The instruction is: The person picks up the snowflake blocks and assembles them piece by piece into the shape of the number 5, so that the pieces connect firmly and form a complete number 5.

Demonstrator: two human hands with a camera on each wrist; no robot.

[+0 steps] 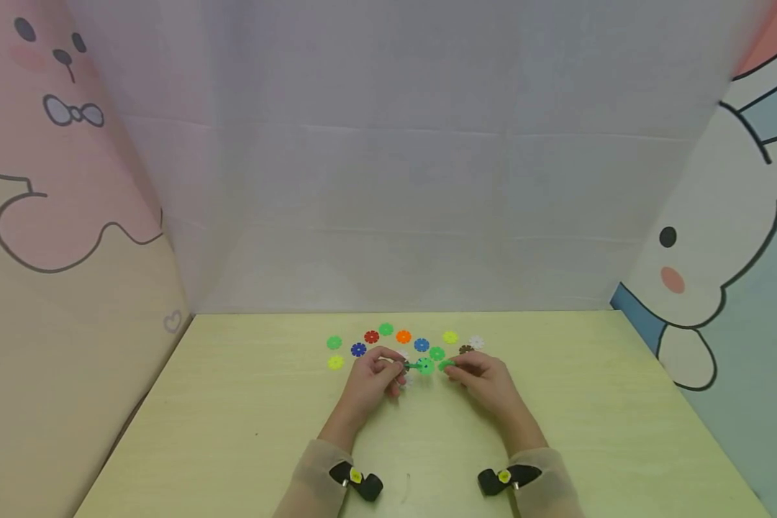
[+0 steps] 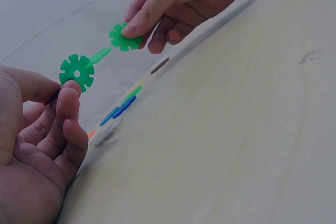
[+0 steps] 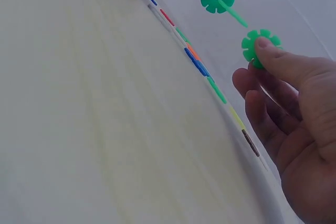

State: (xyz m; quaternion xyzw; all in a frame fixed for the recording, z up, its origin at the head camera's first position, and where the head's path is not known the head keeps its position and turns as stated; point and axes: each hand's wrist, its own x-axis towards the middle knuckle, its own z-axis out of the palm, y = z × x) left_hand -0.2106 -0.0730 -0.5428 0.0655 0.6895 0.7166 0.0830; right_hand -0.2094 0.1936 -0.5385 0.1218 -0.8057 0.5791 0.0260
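Near the middle of the table, my left hand pinches a green notched plastic disc with a round centre hole. A second green disc, seen nearly edge-on, is slotted into its rim and points toward the right hand. A dark edge shows at the left fingertips. Between thumb and fingers, my right hand grips another green notched disc, face visible in both wrist views. A small gap separates this disc from the slotted one. Both hands are raised above the table in the wrist views.
Loose notched discs lie on the pale wooden table beyond the hands, among them a red disc, an orange disc, a blue disc and a yellow disc. A white curtain hangs behind.
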